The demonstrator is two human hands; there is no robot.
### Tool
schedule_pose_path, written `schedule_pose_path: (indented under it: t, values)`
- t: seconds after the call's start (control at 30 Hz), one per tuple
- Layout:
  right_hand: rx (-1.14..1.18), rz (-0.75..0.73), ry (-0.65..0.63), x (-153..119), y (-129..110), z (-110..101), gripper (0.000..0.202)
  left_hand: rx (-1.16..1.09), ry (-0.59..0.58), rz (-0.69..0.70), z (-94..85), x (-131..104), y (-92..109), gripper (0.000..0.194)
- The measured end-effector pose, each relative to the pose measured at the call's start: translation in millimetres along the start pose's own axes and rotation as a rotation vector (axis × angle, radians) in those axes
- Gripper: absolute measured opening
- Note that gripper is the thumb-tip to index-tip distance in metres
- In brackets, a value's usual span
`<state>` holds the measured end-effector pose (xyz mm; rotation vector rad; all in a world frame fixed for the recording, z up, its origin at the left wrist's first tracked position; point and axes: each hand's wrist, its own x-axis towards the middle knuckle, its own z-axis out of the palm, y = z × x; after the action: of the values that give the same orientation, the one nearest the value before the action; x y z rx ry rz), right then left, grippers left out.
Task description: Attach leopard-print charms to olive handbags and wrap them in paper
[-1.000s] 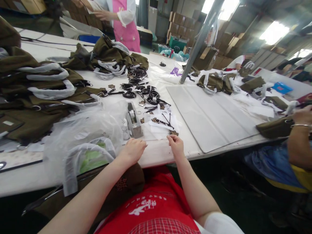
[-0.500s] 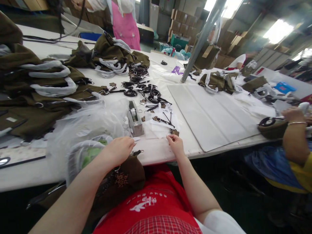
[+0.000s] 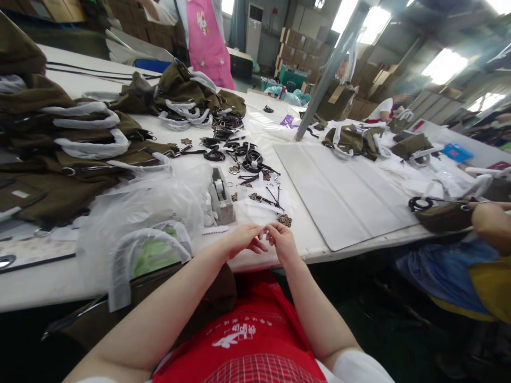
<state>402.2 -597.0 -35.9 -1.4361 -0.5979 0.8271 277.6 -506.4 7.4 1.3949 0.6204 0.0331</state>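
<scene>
My left hand [image 3: 248, 239] and my right hand [image 3: 281, 241] meet at the fingertips over the table's front edge. The right fingers are pinched together; what they hold, if anything, is too small to make out. The left thumb and forefinger touch them, with the other left fingers curled loosely below. Just beyond lie a leopard-patterned flower charm [image 3: 285, 220] and a grey tape dispenser [image 3: 222, 198]. Beneath my left forearm, an olive bag [image 3: 159, 282] with a white-wrapped handle [image 3: 120, 266] and green filling leans at the edge.
Olive bags [image 3: 35, 197] are piled at the left, beside clear plastic [image 3: 147, 197]. Black straps [image 3: 253, 159] lie mid-table. A grey board [image 3: 343, 191] lies right of them, near a metal pole [image 3: 331, 69]. A person's arm [image 3: 493, 226] reaches in from the right.
My left hand has moved right, away from the bag, to meet my right hand. The bag's flower charm is now hidden. The person's arm at the right has shifted.
</scene>
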Motion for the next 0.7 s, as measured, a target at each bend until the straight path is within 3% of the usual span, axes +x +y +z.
schedule_pose_path:
  t: [0.17,0.33,0.57,0.7]
  values:
    - [-0.148,-0.128,0.051,-2,0,6,0.022,-0.079,0.023,-0.022,1.3,1,0,0.031]
    - [0.002,0.0,0.1,-3,-3,8,0.029,0.039,0.069,-0.015,-0.9,0,-1,0.033]
    - [0.186,-0.04,0.394,5,-17,-20,0.032,0.584,0.194,-0.004,-17.2,0,5,0.036]
    - [0.232,-0.061,0.433,2,-26,-42,0.035,0.952,0.295,0.022,-33.2,4,11,0.034]
